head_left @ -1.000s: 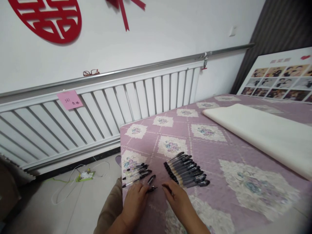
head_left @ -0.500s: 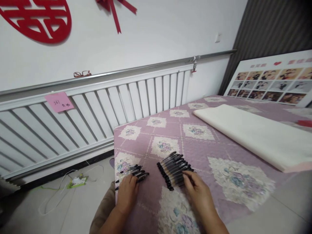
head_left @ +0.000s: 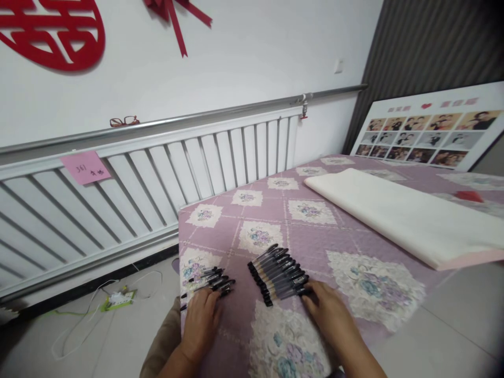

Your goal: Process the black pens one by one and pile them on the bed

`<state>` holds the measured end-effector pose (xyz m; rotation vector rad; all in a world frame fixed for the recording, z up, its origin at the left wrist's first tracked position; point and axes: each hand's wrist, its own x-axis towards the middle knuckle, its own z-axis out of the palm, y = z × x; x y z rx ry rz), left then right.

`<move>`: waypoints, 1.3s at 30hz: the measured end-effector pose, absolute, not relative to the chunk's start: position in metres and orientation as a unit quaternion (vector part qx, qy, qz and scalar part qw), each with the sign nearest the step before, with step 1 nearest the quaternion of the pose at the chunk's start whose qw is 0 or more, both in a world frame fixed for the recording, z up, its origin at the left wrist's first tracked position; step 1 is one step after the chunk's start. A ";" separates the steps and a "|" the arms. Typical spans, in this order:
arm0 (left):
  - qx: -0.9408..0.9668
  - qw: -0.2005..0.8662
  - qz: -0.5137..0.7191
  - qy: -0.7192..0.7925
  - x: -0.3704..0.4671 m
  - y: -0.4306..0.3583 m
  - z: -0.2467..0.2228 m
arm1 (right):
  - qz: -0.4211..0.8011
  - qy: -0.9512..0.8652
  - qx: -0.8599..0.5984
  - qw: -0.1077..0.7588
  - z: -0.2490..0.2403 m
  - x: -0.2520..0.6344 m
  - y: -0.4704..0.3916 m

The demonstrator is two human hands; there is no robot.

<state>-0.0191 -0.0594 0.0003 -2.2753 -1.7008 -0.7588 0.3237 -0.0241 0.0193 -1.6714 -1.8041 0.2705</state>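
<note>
Several black-capped pens (head_left: 277,273) lie side by side in a slanted row on the purple floral cloth (head_left: 236,247). At the row's lower right end, my right hand (head_left: 325,304) has its fingertips against the caps, with thumb and fingers slightly apart. A smaller, looser group of pens (head_left: 212,281) lies near the cloth's left edge. My left hand (head_left: 202,312) rests over the lower part of that group, fingers bent. Whether it grips a pen is hidden.
A folded cream cloth (head_left: 394,210) lies to the right, with a red item (head_left: 469,196) beyond it. A photo board (head_left: 429,131) leans at the back. A white radiator (head_left: 157,184) runs along the wall; a power strip (head_left: 118,300) is on the floor.
My right hand has shifted slightly down from the side of the pen row to its lower right cap ends. The view has turned a little to the right.
</note>
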 end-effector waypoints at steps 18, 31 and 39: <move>-0.826 0.103 -0.268 -0.486 -0.004 -0.093 0.002 | 0.248 -0.791 -0.504 0.241 0.039 0.260 -0.051; -0.836 0.036 -0.172 -0.520 0.002 -0.089 0.005 | 0.266 -0.825 -0.456 0.201 0.031 0.192 -0.059; -0.831 0.010 -0.134 -0.540 0.006 -0.087 0.006 | 0.296 -0.817 -0.442 0.222 0.031 0.201 -0.056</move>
